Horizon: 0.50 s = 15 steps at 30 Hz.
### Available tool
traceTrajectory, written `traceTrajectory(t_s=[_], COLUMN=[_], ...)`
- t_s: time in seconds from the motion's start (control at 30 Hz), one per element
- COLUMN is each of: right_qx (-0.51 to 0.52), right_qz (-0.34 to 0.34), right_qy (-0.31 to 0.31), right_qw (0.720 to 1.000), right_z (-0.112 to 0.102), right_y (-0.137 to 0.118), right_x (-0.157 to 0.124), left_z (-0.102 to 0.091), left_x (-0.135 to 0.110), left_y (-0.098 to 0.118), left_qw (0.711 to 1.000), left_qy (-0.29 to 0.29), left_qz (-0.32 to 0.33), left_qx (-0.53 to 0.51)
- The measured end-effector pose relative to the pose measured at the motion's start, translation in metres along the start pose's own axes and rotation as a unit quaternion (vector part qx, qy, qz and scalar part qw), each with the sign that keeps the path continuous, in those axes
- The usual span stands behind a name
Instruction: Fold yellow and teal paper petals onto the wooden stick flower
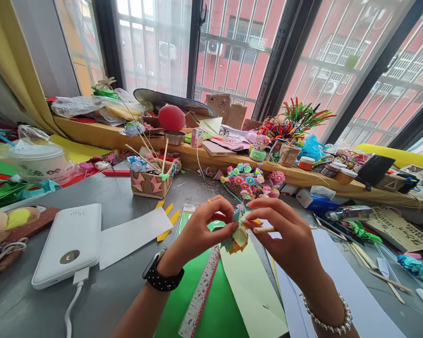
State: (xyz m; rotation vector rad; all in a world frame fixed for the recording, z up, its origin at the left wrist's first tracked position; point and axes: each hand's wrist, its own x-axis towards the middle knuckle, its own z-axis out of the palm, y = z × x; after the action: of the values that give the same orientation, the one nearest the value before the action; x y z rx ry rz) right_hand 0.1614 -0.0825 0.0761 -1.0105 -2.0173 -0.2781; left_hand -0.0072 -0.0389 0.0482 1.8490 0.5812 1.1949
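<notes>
Both hands meet over the middle of the desk around a small folded-paper piece in pale green, blue and orange. My left hand, with a watch on its wrist, pinches the piece's left side between thumb and fingers. From the right, my right hand has its fingertips closed on the piece. A thin wooden stick runs through the right hand's fingers, roughly level. Below the hands lie a pale green paper strip, a patterned ruler and a green sheet.
To the left lie a white power bank with a cable and a white paper strip. Beyond the hands stand a cardboard box with sticks and a cluster of craft flowers. Loose sticks and a plastic bottle lie right.
</notes>
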Motion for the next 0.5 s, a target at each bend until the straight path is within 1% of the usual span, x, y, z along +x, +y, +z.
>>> traceTrajectory(t_s=[0.1, 0.2, 0.33, 0.5], right_qx=[0.042, 0.058, 0.076, 0.117], right_qz=[0.017, 0.056, 0.081, 0.111], right_qy=[-0.004, -0.005, -0.021, -0.035], right_qw=[0.999, 0.997, 0.994, 0.986], right_z=[0.0006, 0.0026, 0.0066, 0.0073], right_y=[-0.0018, -0.0031, -0.0036, -0.0032], right_x=[0.0006, 0.0003, -0.0001, 0.0008], left_z=[-0.0005, -0.0007, 0.0005, 0.0014], left_x=[-0.0003, -0.0011, -0.0018, -0.0011], left_y=[0.0011, 0.0019, 0.0026, 0.0022], left_qw=[1.000, 1.000, 1.000, 1.000], left_qy=[-0.008, -0.013, -0.009, 0.001], left_qz=[-0.004, 0.001, 0.013, 0.010], left_qx=[-0.001, -0.002, 0.015, 0.023])
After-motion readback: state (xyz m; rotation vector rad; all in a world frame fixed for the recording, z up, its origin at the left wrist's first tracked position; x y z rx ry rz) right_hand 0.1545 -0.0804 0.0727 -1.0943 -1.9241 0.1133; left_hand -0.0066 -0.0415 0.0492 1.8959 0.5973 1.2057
